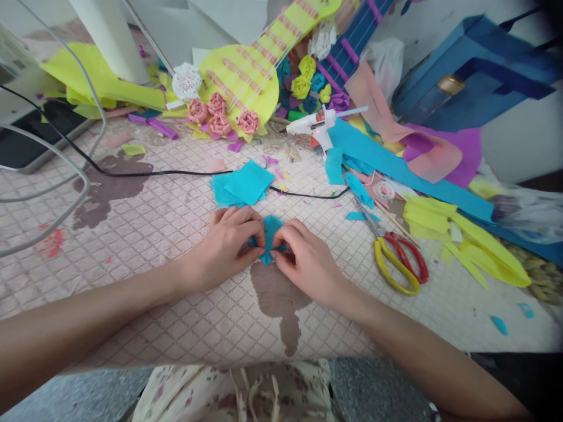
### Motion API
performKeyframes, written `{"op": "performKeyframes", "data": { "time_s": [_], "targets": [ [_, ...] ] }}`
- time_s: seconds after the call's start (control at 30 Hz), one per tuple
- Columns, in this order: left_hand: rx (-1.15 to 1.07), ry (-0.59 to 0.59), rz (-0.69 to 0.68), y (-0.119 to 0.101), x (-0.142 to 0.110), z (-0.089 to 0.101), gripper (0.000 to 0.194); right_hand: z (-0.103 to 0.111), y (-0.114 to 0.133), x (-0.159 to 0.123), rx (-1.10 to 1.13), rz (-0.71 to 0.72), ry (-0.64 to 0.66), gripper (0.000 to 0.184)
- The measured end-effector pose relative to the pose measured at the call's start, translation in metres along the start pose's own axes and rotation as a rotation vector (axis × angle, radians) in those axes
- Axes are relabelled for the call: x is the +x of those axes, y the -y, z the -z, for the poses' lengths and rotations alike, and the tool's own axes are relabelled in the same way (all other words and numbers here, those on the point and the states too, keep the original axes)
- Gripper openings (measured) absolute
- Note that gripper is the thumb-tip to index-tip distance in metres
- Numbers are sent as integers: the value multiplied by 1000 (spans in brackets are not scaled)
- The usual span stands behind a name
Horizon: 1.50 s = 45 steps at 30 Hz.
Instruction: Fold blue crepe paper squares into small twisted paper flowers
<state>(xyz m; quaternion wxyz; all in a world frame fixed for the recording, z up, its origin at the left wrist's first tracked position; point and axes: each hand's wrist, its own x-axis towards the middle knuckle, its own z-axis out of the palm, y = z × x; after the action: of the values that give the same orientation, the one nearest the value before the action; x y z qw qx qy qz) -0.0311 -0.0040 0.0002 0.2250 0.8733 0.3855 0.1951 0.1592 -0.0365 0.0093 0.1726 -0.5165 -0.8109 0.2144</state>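
Between my two hands is a small piece of blue paper [269, 240], partly folded, close above the tablecloth. My left hand [233, 237] pinches its left side between thumb and fingers. On the other side my right hand [303, 252] is closed in a pinch on the right edge. The fingers cover parts of the piece. Just beyond them lie several blue paper squares [250, 181] in a loose stack, across a black cord [176, 173].
Scissors [398, 261] with red and yellow handles lie at the right. A white glue gun [314, 126] stands behind. A yellow paper guitar [246, 82] with pink paper roses [220, 122] is at the back. Blue strips [409, 176], yellow paper [479, 240] and a blue bag [475, 76] fill the right.
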Motion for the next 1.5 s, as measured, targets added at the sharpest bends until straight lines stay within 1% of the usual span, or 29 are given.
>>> {"op": "performKeyframes", "data": {
  "time_s": [0.2, 0.33, 0.53, 0.7, 0.87, 1.0, 1.13, 1.27, 1.37, 1.43, 1.5],
  "targets": [
    [6, -9, -18, 0, 0, 0, 9, 0, -1, -3, -23, 28, 39, 5],
    [23, -8, -19, 0, -2, -1, 10, 1, -1, -2, -22, 22, 51, 3],
    [39, -8, -23, -1, -2, -1, 9, 3, 3, -1, -3, -21, 82, 10],
    [33, 1, -22, 0, -1, 0, 7, 7, 0, -2, 52, -8, 127, 17],
    [24, 14, -22, -1, -1, 1, 7, 10, -4, -1, 64, 60, 136, 5],
    [47, 20, -13, -2, -2, 1, 3, 9, -5, -1, 41, 69, 129, 5],
    [62, 40, -3, -1, -3, 1, 11, 7, -6, -1, 39, 81, 112, 8],
    [59, 64, -19, -1, -3, 2, 31, 7, -5, -1, 58, 71, 106, 5],
    [50, 79, -4, -1, -2, 4, 42, 8, -4, 0, 93, 30, 87, 7],
    [19, 92, 6, -1, -1, 7, 42, 8, -3, 0, 113, -1, 66, 9],
    [-27, 103, 10, 0, -1, 9, 33, 8, -2, 0, 115, -13, 57, 9]
  ]
}}
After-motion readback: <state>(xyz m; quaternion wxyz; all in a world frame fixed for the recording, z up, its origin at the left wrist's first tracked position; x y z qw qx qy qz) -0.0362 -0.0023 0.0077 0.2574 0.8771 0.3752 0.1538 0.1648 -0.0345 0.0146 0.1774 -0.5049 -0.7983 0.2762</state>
